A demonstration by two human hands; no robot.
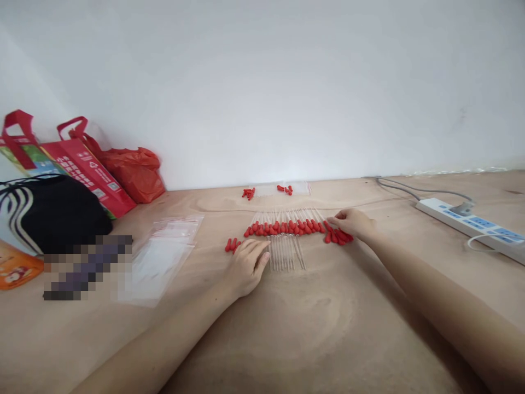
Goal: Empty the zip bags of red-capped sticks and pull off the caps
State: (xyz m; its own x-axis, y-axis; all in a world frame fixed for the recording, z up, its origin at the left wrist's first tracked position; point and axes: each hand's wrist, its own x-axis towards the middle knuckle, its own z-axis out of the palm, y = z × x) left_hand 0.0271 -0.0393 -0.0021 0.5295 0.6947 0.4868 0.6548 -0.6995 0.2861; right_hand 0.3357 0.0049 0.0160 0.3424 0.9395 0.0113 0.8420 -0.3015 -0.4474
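A row of glass droppers with red rubber bulbs (283, 227) lies across the middle of the wooden table, their thin tubes pointing away from me. My right hand (353, 222) is at the row's right end, thumb and fingertips closed on a dropper there. Just below it lie several loose red rubber bulbs (338, 236). My left hand (248, 266) rests on the table with its fingers stretched out and thumb apart, beside a set of bare glass tubes (286, 253). More red bulbs (231, 244) lie at its fingertips, partly hidden by them.
Clear zip bags (164, 257) lie at left, near a black drawstring bag (61, 213), a red tote bag (92, 172) and a red plastic bag (133, 172). Against the wall is another clear bag (301, 188) with red bulbs. At right sits a white power strip (471, 221) with cables.
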